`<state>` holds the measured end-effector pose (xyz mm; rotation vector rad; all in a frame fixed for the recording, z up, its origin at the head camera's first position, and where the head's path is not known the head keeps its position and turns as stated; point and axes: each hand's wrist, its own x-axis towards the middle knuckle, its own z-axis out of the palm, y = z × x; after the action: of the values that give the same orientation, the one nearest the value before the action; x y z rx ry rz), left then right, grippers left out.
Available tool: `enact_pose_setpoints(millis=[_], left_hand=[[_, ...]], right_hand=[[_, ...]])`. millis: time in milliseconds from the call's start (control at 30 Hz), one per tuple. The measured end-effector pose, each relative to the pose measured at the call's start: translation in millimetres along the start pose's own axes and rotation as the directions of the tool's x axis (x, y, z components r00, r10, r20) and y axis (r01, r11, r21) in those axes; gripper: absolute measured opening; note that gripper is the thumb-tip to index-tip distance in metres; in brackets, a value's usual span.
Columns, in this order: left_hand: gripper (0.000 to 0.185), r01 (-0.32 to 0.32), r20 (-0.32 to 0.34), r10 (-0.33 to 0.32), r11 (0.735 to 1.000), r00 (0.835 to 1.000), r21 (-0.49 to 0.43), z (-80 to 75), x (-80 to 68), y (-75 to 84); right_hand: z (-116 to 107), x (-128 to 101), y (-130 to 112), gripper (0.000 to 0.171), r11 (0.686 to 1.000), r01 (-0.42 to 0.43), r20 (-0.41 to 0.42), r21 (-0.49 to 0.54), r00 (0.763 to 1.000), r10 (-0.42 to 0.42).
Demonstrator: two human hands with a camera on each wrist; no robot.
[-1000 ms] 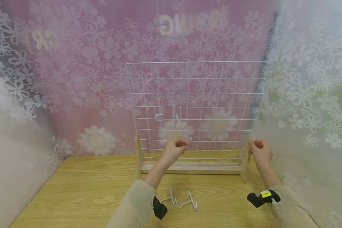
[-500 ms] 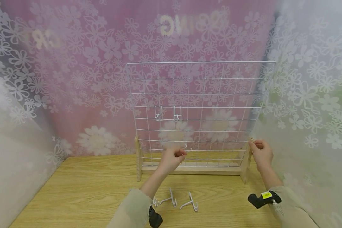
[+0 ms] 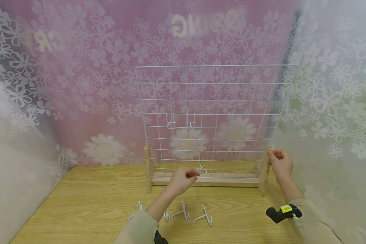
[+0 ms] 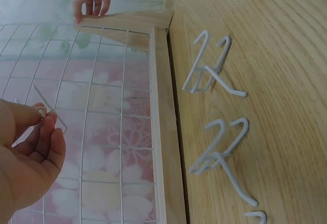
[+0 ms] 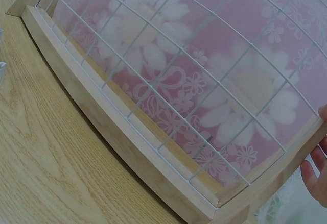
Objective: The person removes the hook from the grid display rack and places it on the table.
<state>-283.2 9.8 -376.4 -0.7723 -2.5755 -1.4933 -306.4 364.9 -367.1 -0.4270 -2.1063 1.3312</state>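
Observation:
My left hand [image 3: 182, 180] pinches a white wire hook [image 4: 49, 105] between thumb and fingertips. It is in front of the lower rows of a white wire grid [image 3: 216, 66], just above the base bar of the wooden stand [image 3: 207, 182]. With thumb and fingers, my right hand [image 3: 282, 166] grips the top of the stand's right post [image 3: 263, 179]. Two white hooks hang side by side on the grid, a left one [image 3: 170, 121] and a right one [image 3: 190, 122]. The left wrist view shows the held hook's prongs toward the grid.
Several loose white hooks [image 3: 205, 215] lie on the wooden table [image 3: 91, 203] before the stand, one partly behind the left sleeve [image 3: 138, 227]. A pink flowered curtain [image 3: 109, 101] hangs behind the grid, and a pale flowered sheet [image 3: 332, 135] stands close on the right.
My left hand has moved down along the grid with the hook, from mid-lower rows to near the base bar. More loose hooks show beside its sleeve. The right hand stays on the post.

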Motion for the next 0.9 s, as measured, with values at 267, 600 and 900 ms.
enact_pose_setpoints(millis=[267,600,900], left_hand=[[0.013,-0.075,0.064,0.072,0.996,0.995,0.048,4.4,-12.6,-4.4],[0.013,-0.119,0.203,0.088,0.982,0.975,0.146,7.0,-31.5,-12.1],[0.013,-0.135,0.326,0.066,0.972,0.943,0.194,11.0,-46.0,-12.1]], right_hand=[[-1,-1,0,0.036,1.000,-0.006,-0.003,-0.001,1.000,0.006],[-2,2,3,0.034,1.000,-0.007,0.006,0.022,1.000,0.007],[-1,3,3,0.037,0.999,-0.007,0.018,0.033,1.000,0.007]])
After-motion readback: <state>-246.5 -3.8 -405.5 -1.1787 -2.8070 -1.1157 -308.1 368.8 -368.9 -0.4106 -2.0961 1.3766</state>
